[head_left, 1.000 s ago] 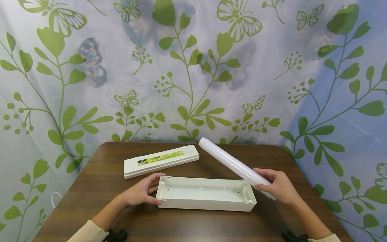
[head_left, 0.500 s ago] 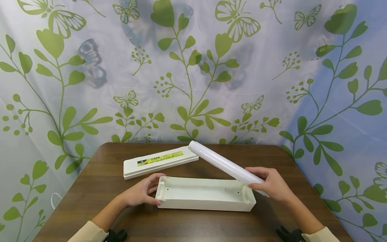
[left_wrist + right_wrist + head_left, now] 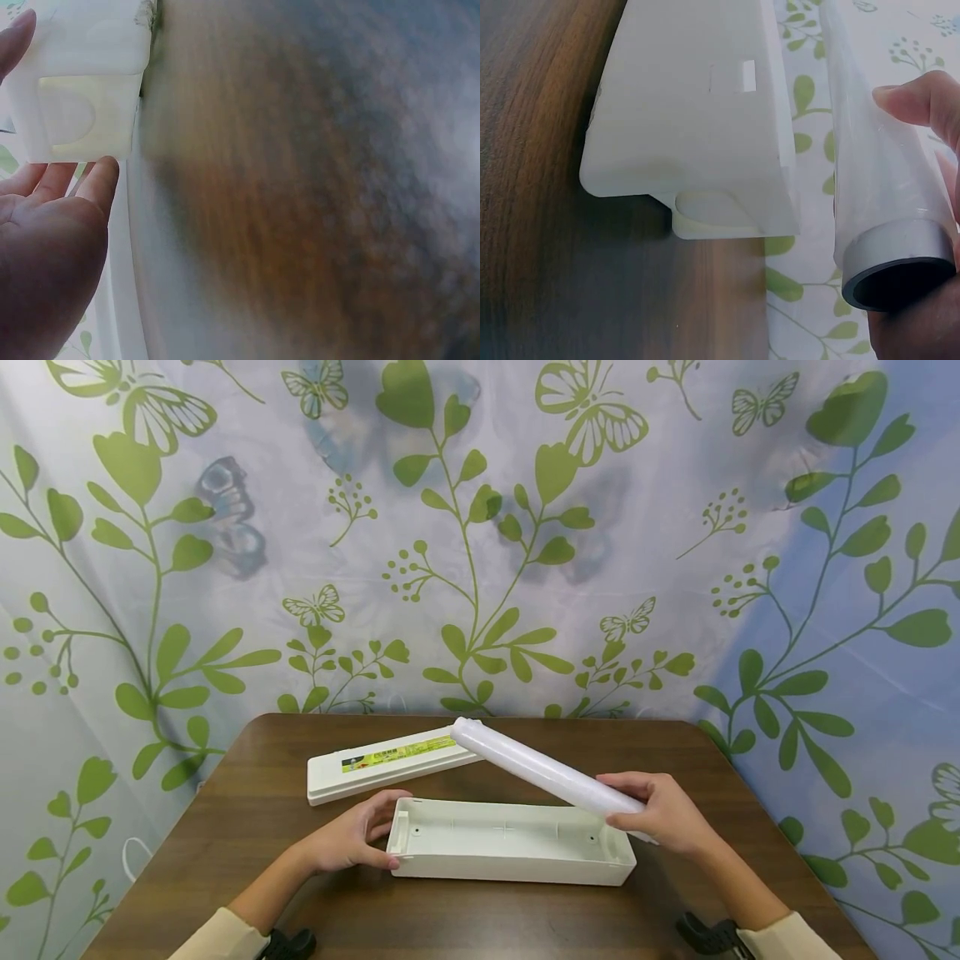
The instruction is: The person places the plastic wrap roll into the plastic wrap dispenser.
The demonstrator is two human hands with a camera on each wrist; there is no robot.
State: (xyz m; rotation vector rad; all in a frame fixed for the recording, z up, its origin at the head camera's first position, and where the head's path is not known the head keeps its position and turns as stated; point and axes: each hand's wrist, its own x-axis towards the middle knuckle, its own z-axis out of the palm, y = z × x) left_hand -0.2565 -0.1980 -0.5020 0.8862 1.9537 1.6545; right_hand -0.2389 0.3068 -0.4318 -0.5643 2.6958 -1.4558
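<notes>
A white open plastic box (image 3: 504, 867) sits lengthwise on the brown table, its inside facing up. My left hand (image 3: 347, 833) grips its left end, thumb at the front corner and fingers at the back corner. In the left wrist view the fingertips touch the end wall of the box (image 3: 112, 112). My right hand (image 3: 667, 814) holds a roll of plastic wrap (image 3: 543, 768) near its right end. The roll slants up to the left over the back right of the box. In the right wrist view the roll's hollow core end (image 3: 900, 277) shows beside the box.
Behind the box lies a white lid (image 3: 326, 774) with a yellow-green label; the roll's far end overlaps the lid's right end in the head view. A curtain (image 3: 480, 568) with green leaves and butterflies hangs behind the wood-grain table (image 3: 420, 927).
My right hand has carried the roll left and slightly inward, so its far end now overlaps the lid in the head view. The left hand and box have stayed in place.
</notes>
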